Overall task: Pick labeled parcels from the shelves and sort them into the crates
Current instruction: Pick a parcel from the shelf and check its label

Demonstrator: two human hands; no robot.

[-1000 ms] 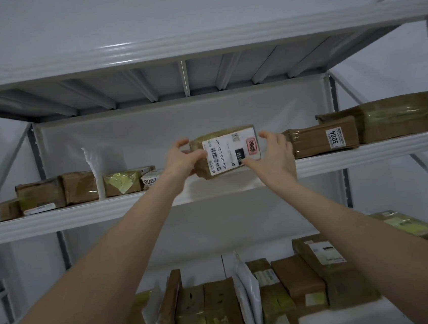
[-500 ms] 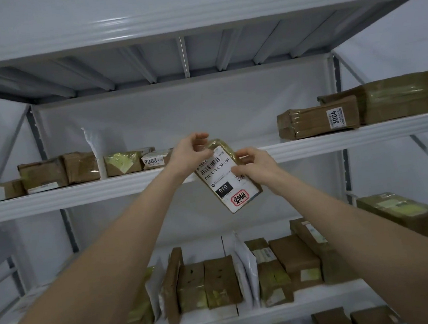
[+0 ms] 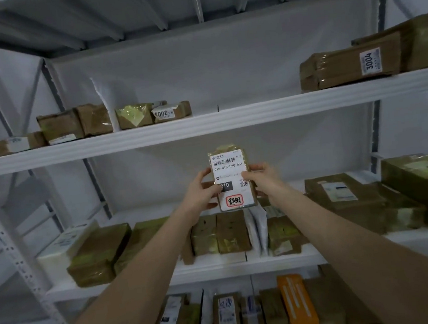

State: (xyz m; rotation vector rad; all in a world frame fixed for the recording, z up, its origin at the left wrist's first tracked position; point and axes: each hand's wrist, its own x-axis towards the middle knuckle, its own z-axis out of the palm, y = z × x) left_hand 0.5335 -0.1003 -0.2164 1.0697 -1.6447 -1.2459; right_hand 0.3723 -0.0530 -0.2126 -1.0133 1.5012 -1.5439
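Left hand (image 3: 201, 193) and right hand (image 3: 263, 180) hold parcel (image 3: 230, 168) (upright).

The parcel (image 3: 230, 165) stands upright between the left hand (image 3: 201, 193) and right hand (image 3: 263, 180), before the shelves (image 3: 230, 123). The 3004 box (image 3: 338, 69) lies upper right.

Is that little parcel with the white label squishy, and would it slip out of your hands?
Probably stiff: the parcel stands straight with unbent edges, though the left hand and right hand pinch only its sides. Likely light, since fingertips seem enough to carry it. Its shiny tape wrap might be a bit slippery.
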